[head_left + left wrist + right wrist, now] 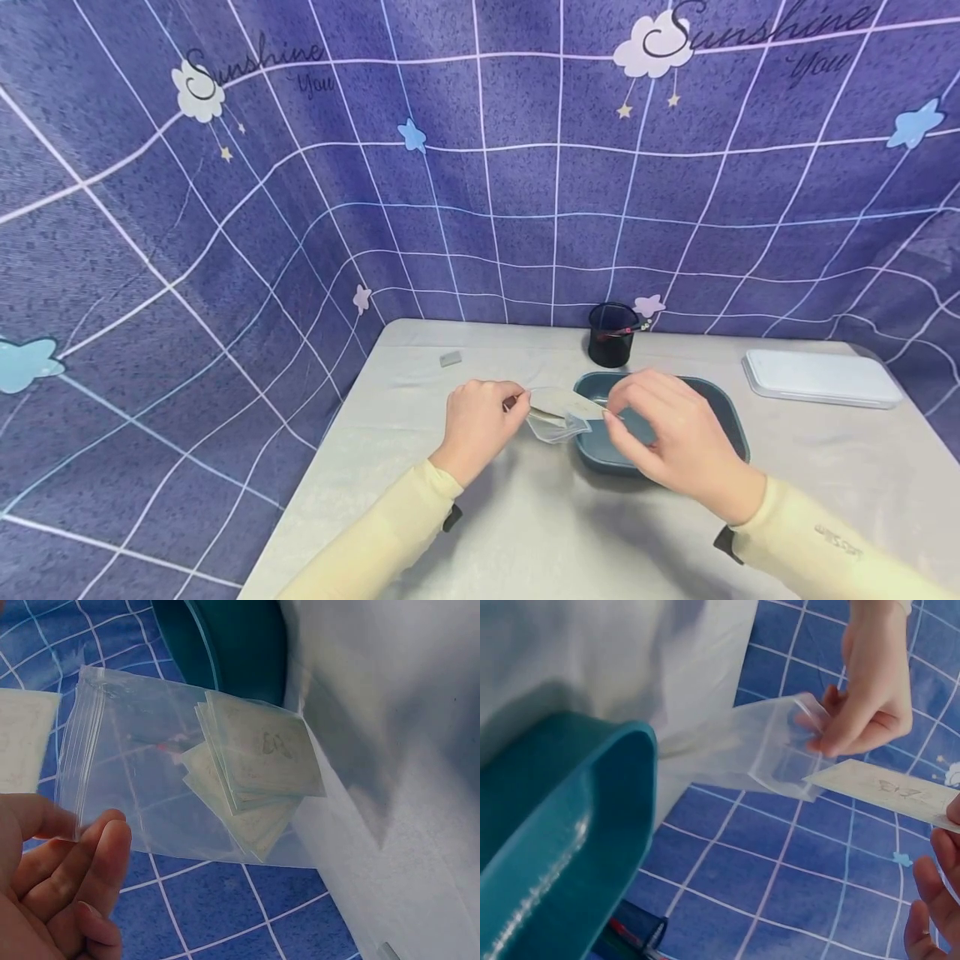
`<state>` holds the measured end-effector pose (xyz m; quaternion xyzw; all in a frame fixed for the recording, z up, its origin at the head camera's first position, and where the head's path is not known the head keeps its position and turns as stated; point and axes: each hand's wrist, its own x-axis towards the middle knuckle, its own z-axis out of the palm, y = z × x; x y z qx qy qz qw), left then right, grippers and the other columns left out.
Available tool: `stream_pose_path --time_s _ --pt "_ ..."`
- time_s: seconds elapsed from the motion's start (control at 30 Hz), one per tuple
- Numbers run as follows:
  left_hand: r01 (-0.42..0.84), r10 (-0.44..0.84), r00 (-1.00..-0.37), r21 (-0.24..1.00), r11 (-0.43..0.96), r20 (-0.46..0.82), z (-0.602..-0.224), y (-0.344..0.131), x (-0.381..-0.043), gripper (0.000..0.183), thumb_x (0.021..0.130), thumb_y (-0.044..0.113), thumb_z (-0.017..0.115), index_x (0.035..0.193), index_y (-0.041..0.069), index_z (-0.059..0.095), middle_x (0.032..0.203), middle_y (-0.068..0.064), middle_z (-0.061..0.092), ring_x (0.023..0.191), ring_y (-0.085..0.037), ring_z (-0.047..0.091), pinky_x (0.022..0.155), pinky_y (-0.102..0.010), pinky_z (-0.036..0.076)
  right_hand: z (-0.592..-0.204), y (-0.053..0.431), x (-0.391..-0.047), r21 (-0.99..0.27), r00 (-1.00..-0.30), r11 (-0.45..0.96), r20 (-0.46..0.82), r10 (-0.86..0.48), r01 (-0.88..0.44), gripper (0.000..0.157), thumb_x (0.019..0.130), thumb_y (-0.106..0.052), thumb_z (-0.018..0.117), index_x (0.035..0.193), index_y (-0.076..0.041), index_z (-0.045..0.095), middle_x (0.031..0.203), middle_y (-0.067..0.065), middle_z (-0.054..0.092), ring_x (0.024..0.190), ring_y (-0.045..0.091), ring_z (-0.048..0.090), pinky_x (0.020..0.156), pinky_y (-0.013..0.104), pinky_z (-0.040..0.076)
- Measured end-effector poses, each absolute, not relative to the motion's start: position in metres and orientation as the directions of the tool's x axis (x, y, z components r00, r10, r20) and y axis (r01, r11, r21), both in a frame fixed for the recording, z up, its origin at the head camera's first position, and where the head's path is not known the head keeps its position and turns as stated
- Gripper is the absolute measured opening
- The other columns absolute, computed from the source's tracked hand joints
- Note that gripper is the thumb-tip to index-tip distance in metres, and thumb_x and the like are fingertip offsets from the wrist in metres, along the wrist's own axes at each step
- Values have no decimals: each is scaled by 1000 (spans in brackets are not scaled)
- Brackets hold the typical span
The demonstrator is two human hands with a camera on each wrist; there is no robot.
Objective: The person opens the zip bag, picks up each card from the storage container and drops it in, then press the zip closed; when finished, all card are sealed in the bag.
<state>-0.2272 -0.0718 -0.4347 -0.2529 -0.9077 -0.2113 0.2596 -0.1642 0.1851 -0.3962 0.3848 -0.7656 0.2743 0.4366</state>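
My left hand (480, 425) pinches the zip edge of a clear zip-lock bag (135, 780). Several cream square cards (274, 754) lie fanned at the bag's bottom, a small dark print on the front one. Between thumb and finger, my right hand (678, 429) holds a flat cream card (896, 789) with a butterfly drawing. That card's far end is at the bag's mouth; whether its tip is inside I cannot tell. Both hands are above the table, and the right one partly covers a teal basin (600, 458) in the head view.
Behind the basin stands a black mesh cup (609, 343) with a red item in it. A pale flat case (823, 377) lies at the back right. At the back left is a small grey block (450, 358). A purple patterned curtain (525, 183) hangs around the table.
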Motion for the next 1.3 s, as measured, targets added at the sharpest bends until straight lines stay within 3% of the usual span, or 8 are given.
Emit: stream_pose_path --time_s 0.3,0.6,0.9,1.3 --pt "573 349 -732 251 780 585 -434 -72 -226 12 89 25 74 81 25 84 69 14 72 57 -8 63 53 -34 47 -425 181 -176 -113 -428 600 804 -414 -792 7 91 -22 61 86 -18 63 96 -9 65 90 13 63 79 35 46" --pt "576 353 -723 236 783 594 -436 -72 -227 13 88 25 74 80 26 83 69 16 71 57 -7 63 52 -33 47 -443 175 -186 -157 -563 666 690 -455 -730 5 88 -18 65 85 -18 61 107 -2 65 99 18 60 81 40 48" --pt "586 365 -719 233 776 591 -435 -71 -227 13 88 24 73 80 25 83 68 15 71 57 -6 64 51 -33 47 -449 161 -199 -137 -580 690 668 -465 -711 14 84 -11 74 81 -18 63 113 5 64 102 25 62 88 46 51" --pt "577 371 -732 231 783 571 -434 -69 -226 14 89 24 72 82 25 83 70 15 72 59 -7 65 52 -33 48 -444 146 -213 -106 -618 717 602 -506 -689 17 75 -13 93 83 -18 79 117 9 67 105 28 63 94 48 50"
